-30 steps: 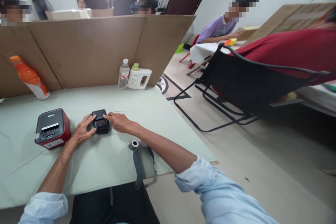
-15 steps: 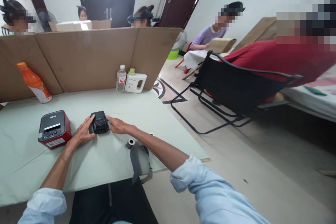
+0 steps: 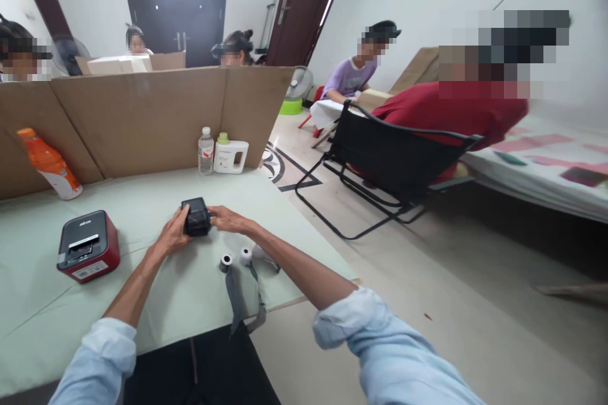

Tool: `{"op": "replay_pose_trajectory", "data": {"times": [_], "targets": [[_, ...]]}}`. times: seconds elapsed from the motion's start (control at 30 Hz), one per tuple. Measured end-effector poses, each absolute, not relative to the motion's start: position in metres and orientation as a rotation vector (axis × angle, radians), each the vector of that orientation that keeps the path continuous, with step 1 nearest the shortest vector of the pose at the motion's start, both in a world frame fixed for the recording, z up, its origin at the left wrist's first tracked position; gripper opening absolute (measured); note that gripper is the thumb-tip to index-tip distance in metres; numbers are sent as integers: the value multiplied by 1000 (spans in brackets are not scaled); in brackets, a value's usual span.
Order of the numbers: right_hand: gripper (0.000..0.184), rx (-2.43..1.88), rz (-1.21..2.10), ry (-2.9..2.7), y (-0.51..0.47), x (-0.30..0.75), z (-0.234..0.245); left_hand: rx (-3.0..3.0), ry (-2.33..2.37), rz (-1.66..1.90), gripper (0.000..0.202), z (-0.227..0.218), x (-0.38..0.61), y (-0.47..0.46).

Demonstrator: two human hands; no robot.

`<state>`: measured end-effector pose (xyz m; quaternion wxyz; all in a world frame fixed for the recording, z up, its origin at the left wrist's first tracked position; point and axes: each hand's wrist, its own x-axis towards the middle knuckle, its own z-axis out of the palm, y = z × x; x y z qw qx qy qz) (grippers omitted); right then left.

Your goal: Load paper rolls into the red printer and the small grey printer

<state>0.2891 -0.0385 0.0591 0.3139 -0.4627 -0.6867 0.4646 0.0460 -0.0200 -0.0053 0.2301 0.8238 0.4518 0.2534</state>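
A small black printer [image 3: 196,218] is held between both my hands, just above the pale green table [image 3: 142,202]. My left hand [image 3: 173,235] grips its left side with the fingers curled round it. My right hand [image 3: 228,220] presses against its right side with fingers closed on it. Two small paper rolls [image 3: 234,259] lie on the table just below my right forearm, beside a grey strap [image 3: 235,294] that hangs over the table's front edge.
A red and black label printer [image 3: 87,246] stands at the left. An orange bottle [image 3: 49,163], a water bottle [image 3: 206,151] and a white jug [image 3: 230,154] stand against the cardboard divider [image 3: 142,117]. A person in red sits in a black folding chair [image 3: 389,161] at right; other people sit behind.
The camera has swung to the right. Both hands have moved the black printer a little right and away from the red printer, and a second paper roll has come into view.
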Motion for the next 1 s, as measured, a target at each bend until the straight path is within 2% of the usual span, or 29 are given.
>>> {"op": "replay_pose_trajectory", "data": {"times": [0.23, 0.43, 0.57, 0.67, 0.77, 0.83, 0.93, 1.0], "targets": [[35, -1501, 1125, -1758, -47, 352, 55, 2294, 1102, 601, 105, -16, 120, 3], [36, -1598, 957, -1792, -54, 354, 40, 2290, 1177, 451, 103, -11, 124, -16], [46, -1569, 695, -1876, -48, 334, 32, 2284, 1295, 479, 84, 18, 89, -52], [49, -1353, 585, -2005, -50, 301, 32, 2378, 1422, 815, 73, 63, 31, -93], [58, -1080, 844, -2071, -56, 248, 39, 2268, 1748, 1307, 61, 108, -51, -133], [64, -938, 1099, -2059, -60, 204, 45, 1918, 2026, 1537, 59, 124, -104, -153], [76, -802, 1420, -2005, -64, 133, 55, 1247, 2046, 1524, 71, 122, -158, -170], [79, -764, 1523, -1979, -66, 91, 60, 1019, 1951, 1442, 75, 107, -173, -172]]}}
